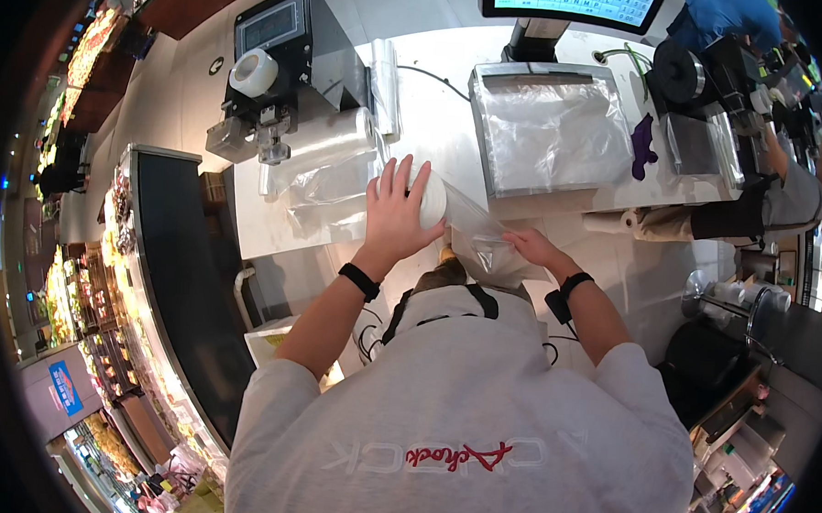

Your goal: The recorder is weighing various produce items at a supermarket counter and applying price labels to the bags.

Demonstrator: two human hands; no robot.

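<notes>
My left hand (400, 211) is spread over a roll of clear plastic bags (435, 197) at the counter's front edge, fingers across its end and thumb along the near side. From this roll a loose length of clear plastic (477, 233) runs to the right and hangs past the counter edge. My right hand (534, 247) pinches that plastic near its upper right edge. Left of the roll, a wider roll of clear film (323, 145) lies on the white counter (429, 85), with crumpled film in front of it.
A scale platform (554, 129) covered in clear plastic stands behind my right hand, below a touchscreen (573, 1). A black machine carrying a tape roll (254, 73) stands at the back left. A purple item (642, 146) lies right of the scale. Another person (792, 197) is at far right.
</notes>
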